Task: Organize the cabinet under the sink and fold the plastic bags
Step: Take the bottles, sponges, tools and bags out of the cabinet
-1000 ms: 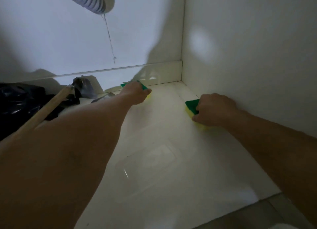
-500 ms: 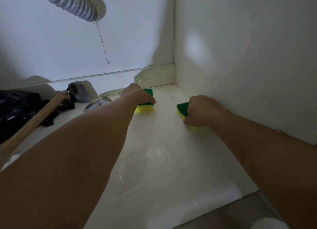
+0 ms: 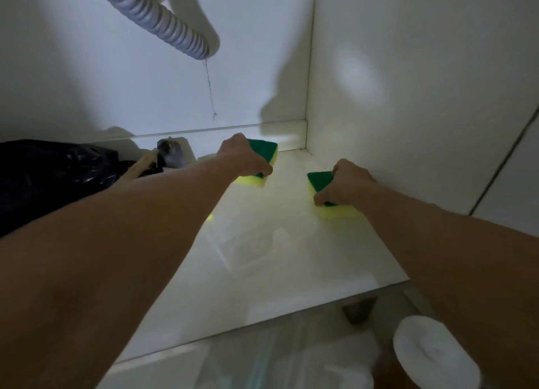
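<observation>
Left grip (image 3: 248, 158) held sponge (image 3: 264, 152) near back corner of cabinet floor (image 3: 262, 272); right grip (image 3: 347, 184) held second sponge (image 3: 320, 181) beside right wall. Step judged: arranging sponges. Next calls for setting them side by side. Black plastic bag (image 3: 43, 178) lay left, unfolded.

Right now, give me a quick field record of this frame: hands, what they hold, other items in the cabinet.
left hand: grips left sponge, near the back wall
right hand: grips right sponge, near the right side wall
sponges: green scrub side up, yellow foam below, both on cabinet floor, apart
drain hose: corrugated, overhead
far left: black plastic bag, wooden handle
</observation>
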`<state>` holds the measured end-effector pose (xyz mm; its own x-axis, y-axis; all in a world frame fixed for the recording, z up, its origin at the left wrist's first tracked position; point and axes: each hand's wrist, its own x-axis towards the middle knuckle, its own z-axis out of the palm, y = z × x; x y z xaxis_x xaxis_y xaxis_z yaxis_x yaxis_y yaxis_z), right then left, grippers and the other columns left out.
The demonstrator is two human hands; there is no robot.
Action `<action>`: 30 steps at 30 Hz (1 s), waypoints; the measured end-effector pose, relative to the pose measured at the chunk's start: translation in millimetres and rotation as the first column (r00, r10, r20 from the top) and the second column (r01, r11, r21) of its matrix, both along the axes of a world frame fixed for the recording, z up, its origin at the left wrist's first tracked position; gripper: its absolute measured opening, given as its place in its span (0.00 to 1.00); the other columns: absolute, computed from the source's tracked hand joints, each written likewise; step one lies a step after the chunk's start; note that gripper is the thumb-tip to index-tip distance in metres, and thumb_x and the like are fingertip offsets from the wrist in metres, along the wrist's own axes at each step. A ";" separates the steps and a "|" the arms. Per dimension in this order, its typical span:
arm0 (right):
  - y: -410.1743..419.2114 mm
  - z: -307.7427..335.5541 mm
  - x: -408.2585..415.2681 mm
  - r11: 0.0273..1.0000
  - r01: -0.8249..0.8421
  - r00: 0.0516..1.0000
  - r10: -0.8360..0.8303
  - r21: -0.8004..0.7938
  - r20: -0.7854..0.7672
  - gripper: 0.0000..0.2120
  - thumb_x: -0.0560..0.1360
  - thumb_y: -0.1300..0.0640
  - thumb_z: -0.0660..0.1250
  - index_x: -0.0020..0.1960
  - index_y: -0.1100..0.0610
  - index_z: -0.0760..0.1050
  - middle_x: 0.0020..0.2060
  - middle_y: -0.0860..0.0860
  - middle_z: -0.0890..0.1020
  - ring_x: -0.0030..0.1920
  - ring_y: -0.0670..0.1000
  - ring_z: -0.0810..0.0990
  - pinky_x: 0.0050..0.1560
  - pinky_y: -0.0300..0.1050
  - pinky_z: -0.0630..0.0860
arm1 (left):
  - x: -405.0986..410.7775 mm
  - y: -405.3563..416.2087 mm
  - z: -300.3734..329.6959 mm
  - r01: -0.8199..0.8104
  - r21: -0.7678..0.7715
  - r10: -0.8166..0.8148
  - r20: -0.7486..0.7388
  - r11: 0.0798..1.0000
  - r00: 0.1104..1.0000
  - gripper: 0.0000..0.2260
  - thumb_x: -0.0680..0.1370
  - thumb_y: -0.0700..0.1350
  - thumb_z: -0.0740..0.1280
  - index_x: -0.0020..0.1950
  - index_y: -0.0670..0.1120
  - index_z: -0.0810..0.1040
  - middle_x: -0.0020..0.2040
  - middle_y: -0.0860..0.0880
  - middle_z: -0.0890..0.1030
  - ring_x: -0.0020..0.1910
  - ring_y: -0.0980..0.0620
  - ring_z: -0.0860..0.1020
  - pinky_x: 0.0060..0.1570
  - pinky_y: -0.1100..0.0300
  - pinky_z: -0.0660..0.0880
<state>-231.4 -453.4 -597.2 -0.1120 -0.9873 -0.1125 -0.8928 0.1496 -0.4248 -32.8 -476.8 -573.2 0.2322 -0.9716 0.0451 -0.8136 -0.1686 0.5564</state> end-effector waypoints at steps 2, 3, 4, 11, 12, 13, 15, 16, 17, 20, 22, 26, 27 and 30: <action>15.9 21.4 3.9 0.998 -0.026 0.999 0.028 -0.054 0.045 0.37 0.63 0.49 0.79 0.65 0.56 0.66 0.57 0.55 0.74 0.57 0.56 0.75 0.58 0.53 0.76 | 6.7 22.6 15.3 -0.009 -0.012 0.009 -0.012 1.000 1.000 0.32 0.63 0.49 0.78 0.64 0.44 0.70 0.57 0.45 0.74 0.53 0.46 0.74 0.49 0.55 0.77; 24.2 34.2 7.8 0.996 -0.043 0.997 0.047 -0.074 0.059 0.37 0.63 0.47 0.80 0.66 0.56 0.66 0.56 0.54 0.74 0.56 0.55 0.75 0.57 0.52 0.76 | 10.3 35.1 23.0 -0.017 -0.005 0.017 -0.022 1.000 1.000 0.32 0.63 0.49 0.78 0.63 0.44 0.70 0.57 0.45 0.74 0.53 0.46 0.73 0.48 0.55 0.77; 33.0 47.6 12.8 0.993 -0.064 0.995 0.071 -0.094 0.071 0.38 0.63 0.46 0.80 0.66 0.56 0.66 0.56 0.54 0.74 0.55 0.55 0.75 0.56 0.52 0.77 | 14.4 48.1 30.9 -0.024 0.005 0.024 -0.021 1.000 0.999 0.32 0.64 0.49 0.78 0.63 0.44 0.70 0.57 0.45 0.74 0.52 0.46 0.73 0.45 0.56 0.76; 106.3 115.0 65.6 0.963 -0.267 0.947 0.268 -0.031 0.176 0.30 0.64 0.49 0.79 0.60 0.55 0.71 0.52 0.55 0.79 0.51 0.56 0.80 0.52 0.56 0.80 | 54.0 150.8 73.4 0.004 0.212 0.003 -0.031 0.977 1.000 0.27 0.66 0.47 0.76 0.60 0.44 0.70 0.50 0.44 0.77 0.48 0.44 0.79 0.48 0.52 0.79; 118.9 117.5 75.6 0.953 -0.302 0.939 0.292 0.028 0.185 0.28 0.65 0.50 0.79 0.60 0.54 0.71 0.51 0.55 0.80 0.49 0.55 0.81 0.50 0.56 0.81 | 59.6 168.9 75.3 0.012 0.271 -0.003 -0.034 0.963 0.999 0.24 0.68 0.46 0.76 0.60 0.43 0.72 0.50 0.43 0.78 0.48 0.44 0.80 0.50 0.50 0.79; 130.7 118.1 85.9 0.938 -0.336 0.931 0.316 0.089 0.183 0.27 0.65 0.50 0.79 0.60 0.53 0.72 0.50 0.55 0.80 0.48 0.55 0.81 0.49 0.56 0.82 | 66.0 186.6 76.3 0.013 0.337 -0.005 -0.025 0.942 1.000 0.22 0.68 0.46 0.75 0.59 0.42 0.73 0.51 0.41 0.79 0.49 0.43 0.80 0.52 0.47 0.79; 152.5 113.9 106.1 0.893 -0.400 0.914 0.371 0.204 0.166 0.28 0.65 0.52 0.79 0.61 0.53 0.72 0.52 0.56 0.80 0.49 0.57 0.81 0.45 0.58 0.83 | 81.1 221.5 76.0 0.006 0.462 -0.011 0.008 0.887 1.000 0.22 0.69 0.46 0.75 0.59 0.41 0.74 0.52 0.40 0.79 0.49 0.41 0.80 0.52 0.44 0.79; 162.3 110.5 115.4 0.868 -0.426 0.904 0.396 0.256 0.159 0.29 0.65 0.52 0.80 0.62 0.54 0.72 0.54 0.57 0.80 0.50 0.59 0.81 0.44 0.60 0.83 | 89.0 236.7 74.7 0.000 0.515 -0.016 0.027 0.857 1.000 0.23 0.69 0.47 0.75 0.60 0.42 0.73 0.53 0.39 0.78 0.49 0.40 0.79 0.50 0.43 0.80; 170.9 106.1 124.0 0.840 -0.449 0.893 0.421 0.303 0.159 0.31 0.64 0.52 0.80 0.63 0.54 0.73 0.55 0.58 0.79 0.51 0.60 0.81 0.44 0.62 0.82 | 97.1 250.4 71.7 -0.007 0.563 -0.022 0.044 0.826 0.999 0.25 0.68 0.48 0.76 0.61 0.42 0.73 0.53 0.39 0.78 0.49 0.39 0.79 0.48 0.42 0.80; 196.0 90.2 149.0 0.746 -0.507 0.857 0.491 0.432 0.159 0.32 0.65 0.52 0.80 0.66 0.55 0.73 0.56 0.61 0.77 0.51 0.62 0.80 0.44 0.63 0.82 | 121.1 288.4 54.0 -0.018 0.679 -0.026 0.055 0.734 0.998 0.30 0.67 0.49 0.77 0.66 0.46 0.71 0.55 0.38 0.77 0.50 0.39 0.79 0.46 0.39 0.80; 211.8 75.0 163.6 0.687 -0.532 0.832 0.532 0.494 0.156 0.33 0.66 0.51 0.80 0.67 0.56 0.72 0.55 0.62 0.76 0.51 0.62 0.80 0.43 0.62 0.83 | 134.4 310.1 36.5 -0.008 0.746 -0.021 0.030 0.665 0.999 0.34 0.67 0.47 0.78 0.70 0.48 0.68 0.57 0.38 0.76 0.53 0.38 0.78 0.48 0.38 0.79; 243.6 34.3 190.6 0.605 -0.551 0.801 0.577 0.575 0.160 0.36 0.64 0.47 0.80 0.66 0.59 0.71 0.55 0.64 0.78 0.50 0.64 0.82 0.41 0.58 0.83 | 156.9 347.6 -4.3 0.009 0.851 -0.024 0.004 0.526 1.000 0.33 0.68 0.46 0.77 0.70 0.48 0.68 0.61 0.37 0.74 0.56 0.37 0.76 0.51 0.35 0.77; 251.2 22.1 197.7 0.579 -0.558 0.789 0.592 0.595 0.163 0.35 0.64 0.46 0.80 0.64 0.60 0.72 0.54 0.63 0.79 0.49 0.63 0.83 0.42 0.58 0.83 | 162.2 355.0 -15.5 0.010 0.869 -0.019 0.000 0.495 1.000 0.32 0.68 0.45 0.77 0.69 0.48 0.68 0.60 0.37 0.74 0.56 0.37 0.76 0.52 0.35 0.77; 275.0 -19.0 215.8 0.540 -0.568 0.776 0.602 0.622 0.186 0.32 0.65 0.46 0.80 0.62 0.59 0.73 0.56 0.60 0.79 0.51 0.62 0.83 0.45 0.58 0.83 | 175.1 373.2 -53.1 -0.007 0.884 -0.025 0.021 0.467 0.999 0.32 0.69 0.45 0.77 0.69 0.46 0.69 0.60 0.39 0.76 0.56 0.39 0.77 0.53 0.37 0.77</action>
<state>-15.6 -178.4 -616.2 0.4429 -0.5340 -0.7202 -0.8944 -0.2071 -0.3964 142.3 -103.6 -626.3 0.2377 -0.4993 -0.8332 -0.8297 -0.5504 0.0932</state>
